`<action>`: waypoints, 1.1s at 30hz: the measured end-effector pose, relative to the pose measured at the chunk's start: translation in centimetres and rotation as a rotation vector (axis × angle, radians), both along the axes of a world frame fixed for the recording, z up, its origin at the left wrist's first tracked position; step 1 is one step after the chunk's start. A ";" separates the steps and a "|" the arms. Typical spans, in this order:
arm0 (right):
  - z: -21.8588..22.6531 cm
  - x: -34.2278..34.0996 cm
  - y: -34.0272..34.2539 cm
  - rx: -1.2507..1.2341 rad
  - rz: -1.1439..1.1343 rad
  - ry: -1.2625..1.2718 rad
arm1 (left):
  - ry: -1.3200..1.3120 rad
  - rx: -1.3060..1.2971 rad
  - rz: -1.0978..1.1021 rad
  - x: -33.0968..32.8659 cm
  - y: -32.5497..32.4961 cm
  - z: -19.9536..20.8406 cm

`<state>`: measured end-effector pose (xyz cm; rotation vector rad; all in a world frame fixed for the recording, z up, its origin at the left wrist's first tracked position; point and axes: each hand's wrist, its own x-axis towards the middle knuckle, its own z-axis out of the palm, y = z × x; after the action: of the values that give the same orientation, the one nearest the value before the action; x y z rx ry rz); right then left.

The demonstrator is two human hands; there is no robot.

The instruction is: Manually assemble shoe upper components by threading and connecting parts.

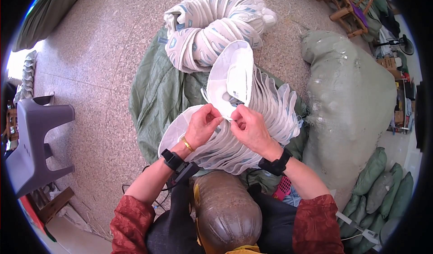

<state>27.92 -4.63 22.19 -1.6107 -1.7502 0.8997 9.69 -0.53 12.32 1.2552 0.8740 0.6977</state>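
A white shoe upper [218, 80] stands up in front of me, with a paler tongue-like flap on its right side. My left hand [200, 128] pinches its near end between thumb and fingertips. Close beside it, my right hand [252, 130] is closed in a pinch on the same end. Whether a thread or needle is between the fingertips is too small to tell. Under and around both hands lies a fanned row of white shoe uppers [216, 152]. Beyond them, a curled bundle of nested shoe uppers [198, 46] with blue marks rests on a green sack [158, 91].
A brown, translucent rounded cylinder [230, 204] sits between my legs. A large stuffed sack [347, 105] stands at the right, with smaller green bundles [370, 173] nearer. A purple-grey plastic stool [34, 141] is at the left. A wooden chair [349, 13] stands far right.
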 end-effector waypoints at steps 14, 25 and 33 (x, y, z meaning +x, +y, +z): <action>0.7 1.1 -0.4 -0.301 -0.058 0.198 | 0.067 0.004 -0.034 -0.2 0.5 -0.4; 0.7 4.8 -0.8 -0.406 -0.054 0.320 | 0.158 0.289 0.034 0.6 1.5 0.7; 0.4 6.5 -1.8 -0.439 -0.049 0.333 | 0.221 0.343 0.033 1.0 1.8 0.0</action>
<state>34.38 -6.42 22.58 -1.6350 -1.3383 1.5111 10.71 1.25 12.35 1.6510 0.9839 0.7667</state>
